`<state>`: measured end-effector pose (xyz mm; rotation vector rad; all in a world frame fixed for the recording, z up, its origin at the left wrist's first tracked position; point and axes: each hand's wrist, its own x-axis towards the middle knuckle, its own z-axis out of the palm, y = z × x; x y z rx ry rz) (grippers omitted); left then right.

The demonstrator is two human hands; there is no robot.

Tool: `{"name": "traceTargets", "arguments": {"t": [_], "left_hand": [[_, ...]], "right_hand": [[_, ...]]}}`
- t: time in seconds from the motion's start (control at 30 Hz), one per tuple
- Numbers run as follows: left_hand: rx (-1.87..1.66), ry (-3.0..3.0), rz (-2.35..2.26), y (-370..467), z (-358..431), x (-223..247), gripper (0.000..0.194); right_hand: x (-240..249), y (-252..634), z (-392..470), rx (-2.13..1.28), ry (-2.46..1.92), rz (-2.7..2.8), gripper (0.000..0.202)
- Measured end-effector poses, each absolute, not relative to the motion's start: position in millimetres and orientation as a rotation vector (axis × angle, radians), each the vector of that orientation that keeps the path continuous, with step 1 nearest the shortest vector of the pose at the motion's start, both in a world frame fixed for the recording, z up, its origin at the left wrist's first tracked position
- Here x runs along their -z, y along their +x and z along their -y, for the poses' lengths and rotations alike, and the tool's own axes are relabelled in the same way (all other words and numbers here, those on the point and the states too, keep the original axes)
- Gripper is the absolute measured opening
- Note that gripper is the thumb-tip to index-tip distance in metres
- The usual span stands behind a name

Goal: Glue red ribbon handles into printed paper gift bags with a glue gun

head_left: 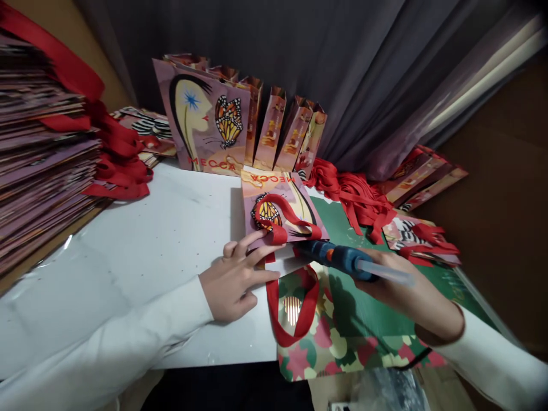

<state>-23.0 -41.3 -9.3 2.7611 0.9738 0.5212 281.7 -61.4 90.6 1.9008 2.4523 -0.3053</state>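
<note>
A flat paper gift bag (280, 194) with a butterfly print lies on the white table (171, 228). A red ribbon handle (285, 220) loops across it. My left hand (237, 277) presses its fingertips on the bag's near edge and the ribbon end. My right hand (402, 294) grips a blue glue gun (342, 258), its nozzle pointing left at the bag's near edge beside the ribbon. Below them lies a floral-print bag (338, 342) with a red ribbon loop (295, 308).
Finished bags (205, 123) stand in a row at the back. A tall stack of flat bags (38, 154) with red ribbons fills the left. Loose red ribbons (355, 197) and more flat bags (422, 234) lie on the right. A dark curtain (342, 68) hangs behind.
</note>
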Motion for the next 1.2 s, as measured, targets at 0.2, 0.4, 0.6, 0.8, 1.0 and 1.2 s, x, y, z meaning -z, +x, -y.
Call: {"name": "traceTargets", "arguments": {"t": [0.2,0.4,0.6,0.8,1.0,1.2], "left_hand": [[-0.54,2.743,-0.973,-22,42,9,0.063],[-0.557,2.735,-0.971,-22,41,11,0.058],[-0.567,2.751,-0.964,-23,41,12,0.065],[-0.557,2.737,-0.955,-24,41,11,0.065],[-0.549,2.74,-0.981,-26,40,11,0.07],[-0.561,2.774,-0.966,-27,38,14,0.063]], "right_hand": [[-109,250,67,0.154,1.853,-2.202,0.012],[-110,237,66,-0.126,1.758,-2.209,0.016],[-109,266,71,0.343,1.883,-2.404,0.013],[-73,316,81,0.653,2.36,-2.327,0.021],[-49,299,54,1.034,2.186,-2.466,0.024],[-37,277,31,1.255,1.883,-2.619,0.016]]}}
